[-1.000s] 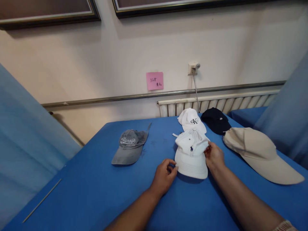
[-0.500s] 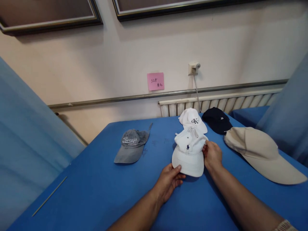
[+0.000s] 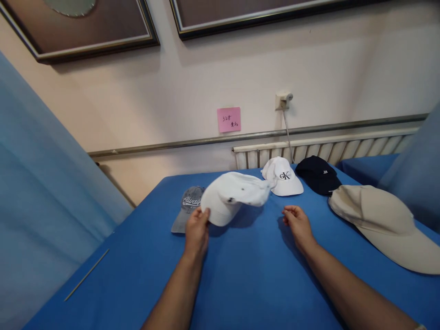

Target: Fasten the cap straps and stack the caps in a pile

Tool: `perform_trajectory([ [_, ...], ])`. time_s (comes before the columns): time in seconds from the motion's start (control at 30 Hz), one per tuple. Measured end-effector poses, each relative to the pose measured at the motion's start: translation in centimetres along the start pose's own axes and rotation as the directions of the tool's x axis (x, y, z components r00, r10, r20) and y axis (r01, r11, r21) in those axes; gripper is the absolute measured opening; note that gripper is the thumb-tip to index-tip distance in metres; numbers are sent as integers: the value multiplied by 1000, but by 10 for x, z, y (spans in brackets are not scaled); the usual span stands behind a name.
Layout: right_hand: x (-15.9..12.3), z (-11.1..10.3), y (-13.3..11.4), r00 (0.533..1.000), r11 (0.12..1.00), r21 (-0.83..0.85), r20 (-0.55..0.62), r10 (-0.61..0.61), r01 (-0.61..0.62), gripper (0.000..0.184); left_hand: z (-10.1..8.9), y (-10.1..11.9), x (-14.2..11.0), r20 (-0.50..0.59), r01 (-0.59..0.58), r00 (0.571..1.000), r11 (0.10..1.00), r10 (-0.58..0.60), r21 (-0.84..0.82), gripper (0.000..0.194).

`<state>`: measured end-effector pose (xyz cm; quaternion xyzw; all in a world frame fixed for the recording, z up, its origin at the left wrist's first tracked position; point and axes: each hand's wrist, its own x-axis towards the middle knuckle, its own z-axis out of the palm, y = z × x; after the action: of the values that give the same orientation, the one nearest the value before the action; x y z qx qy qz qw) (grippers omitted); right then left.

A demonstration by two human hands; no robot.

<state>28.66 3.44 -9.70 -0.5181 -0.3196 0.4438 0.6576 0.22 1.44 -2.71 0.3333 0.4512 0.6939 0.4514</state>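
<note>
My left hand (image 3: 197, 229) grips a white baseball cap (image 3: 237, 192) by its brim, thumb on top. The cap hangs tilted above the table, its crown turned to the right and its back end blurred. Partly behind it lies a grey cap (image 3: 187, 206) with white lettering. Off to the right, my right hand (image 3: 298, 224) is apart from the cap, fingers curled together with nothing visible in them. Beyond that hand sits another white cap (image 3: 285, 178) with black letters. Beside it are a dark navy cap (image 3: 318, 174) and a large beige cap (image 3: 381, 220) with a long brim.
A blue cloth covers the table (image 3: 240, 284). On its left part lies a thin stick (image 3: 86, 275). Behind are a radiator (image 3: 326, 149), a rail and a pink note (image 3: 228, 120) on the wall. Blue curtains (image 3: 51, 183) hang at both sides.
The white cap has been lifted and carried left by my left hand, tilting toward the grey cap. My right hand has let go of it. The view has shifted slightly.
</note>
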Motion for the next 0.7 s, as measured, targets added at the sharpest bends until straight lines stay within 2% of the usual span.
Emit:
perform_trajectory([
  [0.1,-1,2,1,998,999,-23,53,46,-45,25,-33,19,27,-212,-89,975,992,67,-94,21],
  [0.17,-3,4,2,994,997,-36,91,68,-65,24,-52,24,37,-360,-89,932,984,27,-155,5],
  [0.23,-5,5,2,988,996,-42,129,85,-80,22,-66,23,41,-457,-63,889,977,-38,-204,7],
  [0.33,-7,7,1,978,994,-58,180,101,-92,19,-72,19,40,-494,-39,865,972,-84,-232,13],
  [0.53,-11,7,1,967,992,-92,236,101,-81,18,-63,24,35,-447,-68,893,970,-45,-233,12],
  [0.63,-10,7,3,965,992,-98,244,100,-79,18,-65,26,34,-505,-72,863,986,-14,-150,8],
  [0.7,-8,7,4,964,991,-106,244,109,-85,17,-69,24,34,-560,-57,829,994,-2,-88,14],
])
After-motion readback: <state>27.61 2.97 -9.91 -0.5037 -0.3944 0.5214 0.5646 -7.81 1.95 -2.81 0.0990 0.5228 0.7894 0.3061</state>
